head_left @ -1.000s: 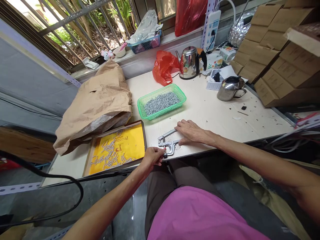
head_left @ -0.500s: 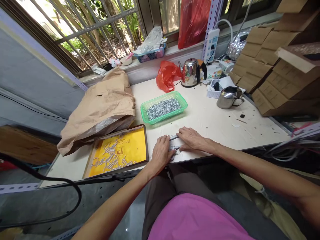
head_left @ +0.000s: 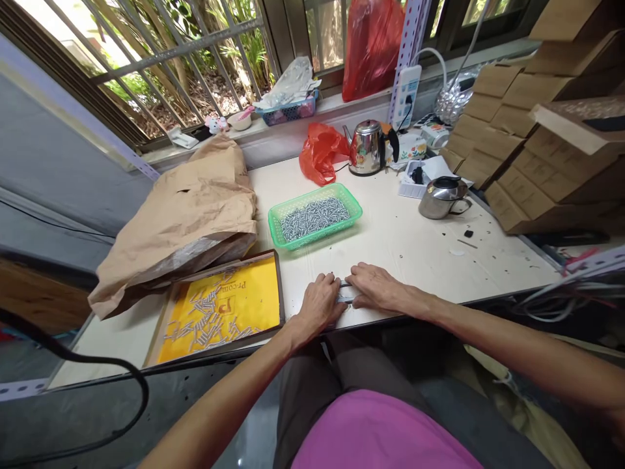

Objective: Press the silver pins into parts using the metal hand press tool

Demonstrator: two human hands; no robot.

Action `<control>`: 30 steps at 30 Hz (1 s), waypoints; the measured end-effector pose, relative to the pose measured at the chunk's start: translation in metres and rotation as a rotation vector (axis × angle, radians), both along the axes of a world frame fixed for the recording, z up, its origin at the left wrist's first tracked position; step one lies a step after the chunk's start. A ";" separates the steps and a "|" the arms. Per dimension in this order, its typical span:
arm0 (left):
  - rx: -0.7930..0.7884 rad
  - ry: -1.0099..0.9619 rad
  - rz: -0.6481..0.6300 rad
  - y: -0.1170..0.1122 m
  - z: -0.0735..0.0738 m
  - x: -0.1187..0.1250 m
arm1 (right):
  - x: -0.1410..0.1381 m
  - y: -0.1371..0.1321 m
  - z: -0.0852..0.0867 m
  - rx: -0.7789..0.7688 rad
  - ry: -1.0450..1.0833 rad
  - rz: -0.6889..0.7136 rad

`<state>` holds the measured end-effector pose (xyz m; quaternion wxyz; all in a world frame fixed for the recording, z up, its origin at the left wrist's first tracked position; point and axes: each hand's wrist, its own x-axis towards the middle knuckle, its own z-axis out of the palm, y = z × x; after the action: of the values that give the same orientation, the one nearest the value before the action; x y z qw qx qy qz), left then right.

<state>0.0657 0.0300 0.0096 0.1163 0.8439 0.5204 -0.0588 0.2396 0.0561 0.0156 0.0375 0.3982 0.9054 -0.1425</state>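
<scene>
A small grey metal piece (head_left: 346,294), which looks like flat bars lying side by side, rests at the table's front edge between my hands. My left hand (head_left: 317,302) is closed around its left end, fingers curled over the top. From the other side, my right hand (head_left: 375,286) grips the right end with its fingers bent. My palms and fingers cover most of the piece, so its full shape is hidden. Left of my left hand lies a shallow tray (head_left: 282,286) with a yellow lining and scattered metal pins. Beyond my hands, a green plastic basket (head_left: 316,244) holds many similar small pins.
Brown paper (head_left: 195,202) is heaped at the left. Towards the back stand a red plastic bag (head_left: 319,153), a kettle (head_left: 367,148) and a white container (head_left: 411,187). A steel pot (head_left: 442,197) is to the right, near stacked cardboard boxes (head_left: 551,150).
The gap between the bars of the grey metal piece has narrowed, and my hands have drawn closer around it. The whole view has shifted slightly.
</scene>
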 end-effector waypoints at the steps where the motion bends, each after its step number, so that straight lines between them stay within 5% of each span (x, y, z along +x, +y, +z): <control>1: -0.008 0.002 -0.001 0.000 0.000 0.000 | 0.000 -0.003 -0.001 -0.003 -0.003 -0.004; 11: -0.002 -0.030 -0.013 -0.007 -0.004 0.001 | 0.003 -0.021 -0.029 0.105 0.026 -0.028; 17: -0.017 -0.066 0.040 0.001 0.000 -0.002 | 0.000 -0.037 0.001 0.050 0.176 -0.081; 20: 0.005 -0.063 0.078 0.002 -0.004 -0.005 | -0.022 -0.080 0.018 -0.268 0.514 0.081; 23: 0.019 -0.063 0.100 -0.001 -0.003 -0.007 | -0.042 -0.129 0.018 -0.665 0.558 0.219; 26: 0.015 -0.065 0.108 -0.001 0.000 -0.011 | -0.042 -0.138 0.007 -0.595 0.593 0.248; 30: 0.063 -0.076 0.147 -0.006 -0.004 -0.013 | -0.007 -0.080 0.007 -0.101 0.654 -0.155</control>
<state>0.0522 0.0242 0.0051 0.1136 0.8084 0.5776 -0.0015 0.2328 -0.0237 0.0228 -0.2459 0.3966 0.8284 -0.3099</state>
